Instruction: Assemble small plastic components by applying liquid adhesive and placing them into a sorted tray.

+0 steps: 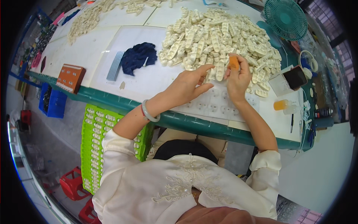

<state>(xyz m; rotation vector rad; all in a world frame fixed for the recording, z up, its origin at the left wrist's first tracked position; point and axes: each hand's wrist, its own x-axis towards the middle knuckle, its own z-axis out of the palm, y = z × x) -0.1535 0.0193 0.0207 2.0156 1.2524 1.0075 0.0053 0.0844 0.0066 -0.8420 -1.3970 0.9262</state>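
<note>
A small orange piece [234, 62], flat and block-like, is pinched in my right hand [239, 80] above the front of a heap of cream-coloured moulded strips [220, 37]. Its exact kind I cannot make out. To the left of it, my left hand [188, 86] reaches toward the same spot, thumb and index finger apart, with nothing visible between them. One cream strip with rounded hollows [220, 72] lies between the two hands, next to my right fingers. Beneath my hands is a clear sheet [203, 102] with rows of small shapes on it.
Left on the table are a dark blue cloth [138, 58], a grey ribbed block [115, 66] and a brown box [71, 77]. On the right stand a green fan [285, 19], a phone [295, 77] and a small orange-filled bottle [281, 105]. A green tray [89, 140] holds cream pieces below.
</note>
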